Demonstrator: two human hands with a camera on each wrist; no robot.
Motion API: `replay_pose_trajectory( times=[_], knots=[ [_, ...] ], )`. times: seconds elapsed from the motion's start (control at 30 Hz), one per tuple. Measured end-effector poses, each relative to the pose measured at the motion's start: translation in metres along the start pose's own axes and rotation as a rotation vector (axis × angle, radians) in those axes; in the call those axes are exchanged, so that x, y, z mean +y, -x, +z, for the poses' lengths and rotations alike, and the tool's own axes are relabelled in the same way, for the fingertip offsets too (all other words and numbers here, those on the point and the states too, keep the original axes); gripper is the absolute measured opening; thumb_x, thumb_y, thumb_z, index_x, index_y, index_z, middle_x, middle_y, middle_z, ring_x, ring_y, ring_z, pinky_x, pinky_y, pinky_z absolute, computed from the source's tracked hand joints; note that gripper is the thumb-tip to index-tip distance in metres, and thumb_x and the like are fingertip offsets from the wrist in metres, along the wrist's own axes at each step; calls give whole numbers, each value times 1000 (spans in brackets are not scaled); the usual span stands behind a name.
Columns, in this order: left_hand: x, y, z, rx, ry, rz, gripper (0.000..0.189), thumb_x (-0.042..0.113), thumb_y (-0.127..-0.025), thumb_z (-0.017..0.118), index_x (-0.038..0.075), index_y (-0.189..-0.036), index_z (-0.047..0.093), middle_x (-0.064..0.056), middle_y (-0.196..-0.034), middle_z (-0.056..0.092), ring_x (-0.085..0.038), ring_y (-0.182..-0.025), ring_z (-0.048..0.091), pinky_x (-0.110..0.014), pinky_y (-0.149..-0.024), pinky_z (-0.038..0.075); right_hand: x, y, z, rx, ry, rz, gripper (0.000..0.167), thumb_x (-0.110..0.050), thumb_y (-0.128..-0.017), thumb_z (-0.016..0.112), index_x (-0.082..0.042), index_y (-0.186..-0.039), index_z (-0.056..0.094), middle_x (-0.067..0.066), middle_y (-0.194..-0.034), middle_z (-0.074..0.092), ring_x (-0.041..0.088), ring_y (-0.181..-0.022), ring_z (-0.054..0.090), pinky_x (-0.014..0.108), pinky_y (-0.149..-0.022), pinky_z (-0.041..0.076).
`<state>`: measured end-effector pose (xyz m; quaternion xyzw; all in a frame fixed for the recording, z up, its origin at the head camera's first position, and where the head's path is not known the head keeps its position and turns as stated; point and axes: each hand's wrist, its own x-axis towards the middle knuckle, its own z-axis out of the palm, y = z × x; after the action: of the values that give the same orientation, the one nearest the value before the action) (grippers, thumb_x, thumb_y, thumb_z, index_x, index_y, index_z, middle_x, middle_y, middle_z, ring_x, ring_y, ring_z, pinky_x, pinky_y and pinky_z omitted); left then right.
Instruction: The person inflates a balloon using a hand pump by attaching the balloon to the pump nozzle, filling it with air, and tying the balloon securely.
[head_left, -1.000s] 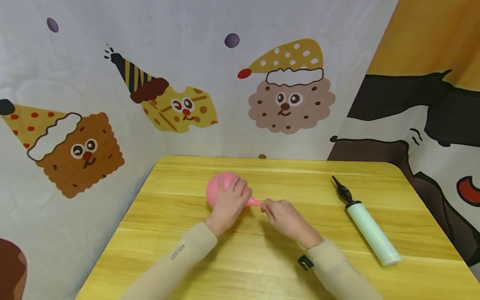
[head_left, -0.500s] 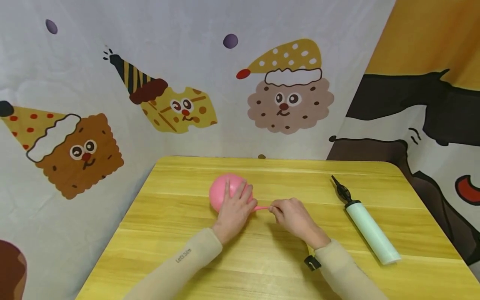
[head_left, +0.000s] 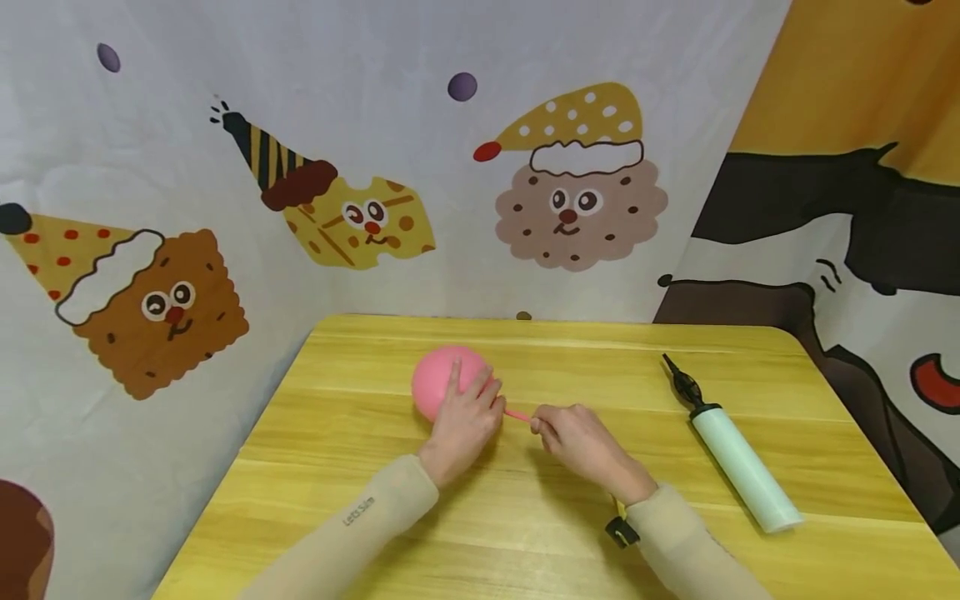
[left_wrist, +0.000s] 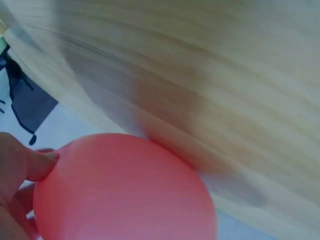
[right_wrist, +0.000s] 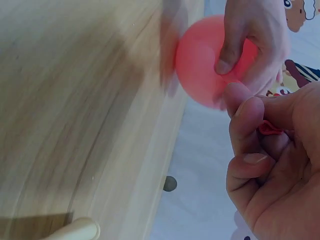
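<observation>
A pink, partly inflated balloon [head_left: 444, 377] is near the far middle of the table, its round body also filling the bottom of the left wrist view. My left hand [head_left: 463, 415] grips it near the base of the neck, fingers spread over its right side. In the right wrist view, that thumb [right_wrist: 227, 60] presses where the body narrows. My right hand [head_left: 581, 437] pinches the mouth end and draws the neck [head_left: 517, 414] out thin and straight between the hands. A bit of the red mouth [right_wrist: 270, 128] shows inside the curled right fingers.
A hand pump [head_left: 742, 467] with a pale green barrel and black nozzle lies on the right of the wooden table [head_left: 360, 500]. Behind stands a cloth backdrop [head_left: 420, 50] printed with cartoon biscuits. A black strap piece [head_left: 622, 531] hangs at the right cuff.
The neck of the balloon has become longer and thinner as my right hand has moved slightly right. My left hand has shifted down toward the neck, uncovering more of the balloon's body.
</observation>
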<state>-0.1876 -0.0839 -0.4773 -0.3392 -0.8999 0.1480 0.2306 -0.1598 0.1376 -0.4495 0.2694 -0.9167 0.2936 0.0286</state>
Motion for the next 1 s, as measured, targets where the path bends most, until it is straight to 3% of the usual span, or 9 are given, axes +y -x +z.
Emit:
replay_pose_trajectory(
  times=[0.13, 0.33, 0.47, 0.57, 0.67, 0.77, 1.0],
  knots=[
    [2, -1, 0, 29, 152, -8, 45, 18, -87, 84, 27, -129, 71, 7, -132, 69, -32, -146, 43, -80, -111, 21, -1, 0, 1, 0, -3, -10, 20, -9, -103, 64, -13, -84, 68, -16, -61, 51, -2, -50, 41, 19, -45, 37],
    [8, 0, 1, 80, 468, -78, 42, 0, -81, 83, 26, -114, 76, 12, -119, 74, -27, -148, 41, -83, -111, 5, 2, 3, -4, -9, -13, 25, 17, -9, -103, 65, -11, -88, 71, -15, -61, 51, -1, -50, 40, 19, -45, 36],
    [14, 0, -2, 13, 612, -89, 32, 9, -92, 74, 27, -118, 76, 15, -117, 75, -22, -149, 37, -74, -117, -6, 5, 5, -4, -17, 5, 18, 18, -11, -103, 65, -11, -86, 71, -15, -62, 51, -2, -51, 41, 19, -47, 38],
    [15, -3, -4, -44, 652, -89, 24, 23, -99, 70, 28, -121, 75, 16, -118, 74, -21, -150, 35, -69, -119, -11, 8, 6, -3, -14, 6, 17, 17, -11, -103, 66, -9, -87, 72, -15, -62, 49, -2, -51, 41, 19, -47, 38],
    [17, -5, -5, -73, 622, -62, 20, 31, -101, 67, 30, -120, 76, 16, -117, 74, -20, -150, 35, -69, -119, -11, 9, 7, -2, -5, 6, 12, 17, -10, -102, 66, -9, -86, 71, -15, -62, 49, -2, -52, 41, 19, -47, 38],
    [20, -6, -3, -59, 526, -25, 17, 32, -100, 69, 30, -115, 78, 15, -115, 75, -19, -147, 38, -69, -120, -4, 9, 8, -1, 0, 14, -2, 19, -10, -102, 66, -10, -84, 70, -15, -60, 47, -2, -51, 41, 19, -47, 38],
    [28, -5, 5, 27, 109, 80, 15, 18, -89, 79, 24, -103, 76, 8, -108, 78, -18, -143, 46, -65, -123, 14, 10, 8, 2, -5, 18, 5, 16, -9, -103, 65, -9, -87, 72, -15, -61, 49, -2, -51, 40, 19, -47, 38]
  ],
)
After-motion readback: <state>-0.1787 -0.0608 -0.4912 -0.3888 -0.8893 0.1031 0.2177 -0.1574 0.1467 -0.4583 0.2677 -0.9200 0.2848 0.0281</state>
